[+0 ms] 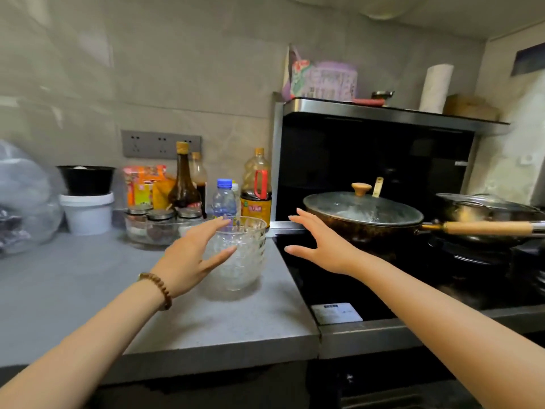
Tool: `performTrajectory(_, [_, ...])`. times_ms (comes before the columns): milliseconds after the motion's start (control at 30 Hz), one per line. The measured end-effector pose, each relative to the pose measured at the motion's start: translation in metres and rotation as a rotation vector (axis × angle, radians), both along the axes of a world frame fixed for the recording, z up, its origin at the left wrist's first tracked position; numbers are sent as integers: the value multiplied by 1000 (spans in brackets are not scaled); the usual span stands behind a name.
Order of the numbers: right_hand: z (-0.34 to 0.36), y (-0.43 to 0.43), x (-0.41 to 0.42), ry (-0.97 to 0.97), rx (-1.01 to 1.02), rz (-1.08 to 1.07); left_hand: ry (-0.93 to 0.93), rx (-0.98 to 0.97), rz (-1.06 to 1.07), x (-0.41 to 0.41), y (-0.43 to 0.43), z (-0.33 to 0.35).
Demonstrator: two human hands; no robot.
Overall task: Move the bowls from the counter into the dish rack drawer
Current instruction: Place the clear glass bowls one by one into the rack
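- We see clear ribbed glass bowls nested in one stack on the grey counter, near its stove-side edge; their count is unclear, and the top bowl looks empty.
- Our left hand is spread beside the stack; whether it touches is unclear.
- Our right hand is spread, apart from the stack, before a glass-lidded pan.

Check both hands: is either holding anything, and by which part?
Nothing is held. The left hand is open at the near side of the stacked glass bowls, and contact is unclear. The right hand is open and empty.
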State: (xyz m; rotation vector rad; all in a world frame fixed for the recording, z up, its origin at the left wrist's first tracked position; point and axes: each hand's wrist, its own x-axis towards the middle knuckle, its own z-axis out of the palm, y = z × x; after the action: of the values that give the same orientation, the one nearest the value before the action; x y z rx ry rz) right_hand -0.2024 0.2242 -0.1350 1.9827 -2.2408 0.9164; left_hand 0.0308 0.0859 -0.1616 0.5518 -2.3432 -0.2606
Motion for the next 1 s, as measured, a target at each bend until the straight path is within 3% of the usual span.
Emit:
performTrajectory(333, [-11,-70,23,-218,12,35,10,258,23,-7,-41,-3])
performTrajectory(500, [-15,-78,30,-235,-11,34,13,277,21,-18,-45,-1])
performTrajectory(767, [-17,-81,28,-292,-42,59,181,316,4,-26,-48,-5])
performTrajectory(1000, [4,-63,30,-170,-162,39,401,303,-84,-32,-29,4])
